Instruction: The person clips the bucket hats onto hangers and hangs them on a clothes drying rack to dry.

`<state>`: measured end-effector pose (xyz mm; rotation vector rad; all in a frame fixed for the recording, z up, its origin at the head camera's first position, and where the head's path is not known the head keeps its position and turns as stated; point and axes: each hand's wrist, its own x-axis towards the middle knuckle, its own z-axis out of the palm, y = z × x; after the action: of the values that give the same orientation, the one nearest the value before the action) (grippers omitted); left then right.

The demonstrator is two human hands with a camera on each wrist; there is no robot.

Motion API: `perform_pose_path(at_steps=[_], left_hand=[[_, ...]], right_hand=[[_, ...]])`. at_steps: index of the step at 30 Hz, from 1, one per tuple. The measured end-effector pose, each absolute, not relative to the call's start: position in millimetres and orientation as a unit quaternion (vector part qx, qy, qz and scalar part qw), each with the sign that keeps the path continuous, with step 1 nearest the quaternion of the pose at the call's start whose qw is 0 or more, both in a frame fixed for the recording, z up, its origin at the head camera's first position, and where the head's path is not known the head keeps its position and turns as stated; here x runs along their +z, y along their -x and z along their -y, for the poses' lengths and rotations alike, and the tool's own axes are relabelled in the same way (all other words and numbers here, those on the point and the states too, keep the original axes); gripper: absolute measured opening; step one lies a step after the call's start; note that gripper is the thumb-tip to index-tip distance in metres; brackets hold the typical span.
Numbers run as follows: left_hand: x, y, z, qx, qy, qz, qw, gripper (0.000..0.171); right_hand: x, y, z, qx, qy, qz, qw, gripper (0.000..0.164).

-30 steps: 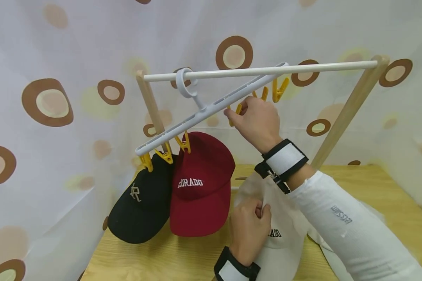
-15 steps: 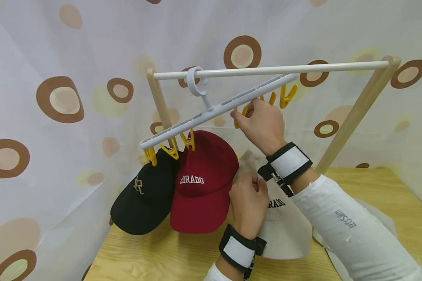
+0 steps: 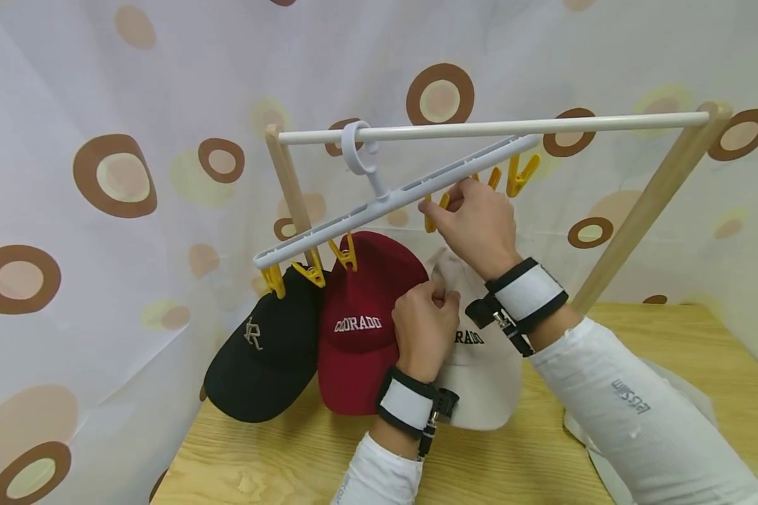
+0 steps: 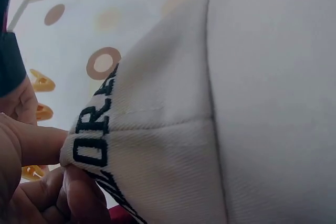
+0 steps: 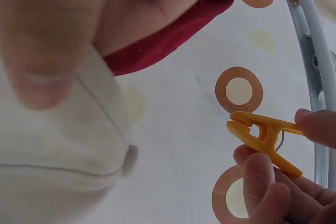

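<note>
My left hand (image 3: 424,324) pinches the front of a cream cap (image 3: 486,379) between thumb and fingers, just above its dark lettering; the left wrist view shows the cloth (image 4: 157,145) bunched there. Up at the white hanger (image 3: 379,207), my right hand (image 3: 476,221) grips a yellow clip (image 5: 265,137) by its two handles. The clip's tips look nearly together, with no cloth between them. In the right wrist view the cream cap's crown (image 5: 58,129) is apart from the clip. A red cap (image 3: 360,358) and a black cap (image 3: 268,358) hang from clips on the hanger's low left side.
The hanger hooks over a white rail (image 3: 499,129) with wooden legs (image 3: 650,210) and tilts up to the right. Another yellow clip (image 3: 521,175) hangs near its right end. Another pale cap (image 3: 606,459) lies on the wooden table (image 3: 253,466), partly behind the right sleeve.
My left hand has raised the cream cap and shifted it left, up beside the red cap. The right hand keeps its hold on the clip. The head view has shifted slightly.
</note>
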<state>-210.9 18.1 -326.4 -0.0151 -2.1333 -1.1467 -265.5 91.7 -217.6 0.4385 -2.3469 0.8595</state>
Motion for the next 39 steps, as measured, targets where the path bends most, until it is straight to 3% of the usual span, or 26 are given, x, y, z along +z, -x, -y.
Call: perform_pose_path(at_steps=[16, 20, 27, 39], left_hand=[[-287.9, 233.3, -0.8, -0.447, -0.023, 0.835, 0.320, 0.028], [-285.0, 237.4, 0.5, -0.446, -0.041, 0.834, 0.322, 0.036], [-282.6, 240.8, -0.4, -0.449, -0.052, 0.823, 0.343, 0.041], [-280.0, 239.1, 0.7, -0.431, -0.051, 0.818, 0.377, 0.027]], right_hand=[[-215.6, 260.6, -88.6, 0.332, -0.163, 0.877, 0.307, 0.036], [-216.5, 261.5, -90.7, 0.348, -0.159, 0.874, 0.300, 0.035], [-217.3, 262.2, -91.5, 0.388, -0.141, 0.868, 0.277, 0.034], [-219.7, 257.7, -87.0, 0.384, -0.152, 0.858, 0.305, 0.032]])
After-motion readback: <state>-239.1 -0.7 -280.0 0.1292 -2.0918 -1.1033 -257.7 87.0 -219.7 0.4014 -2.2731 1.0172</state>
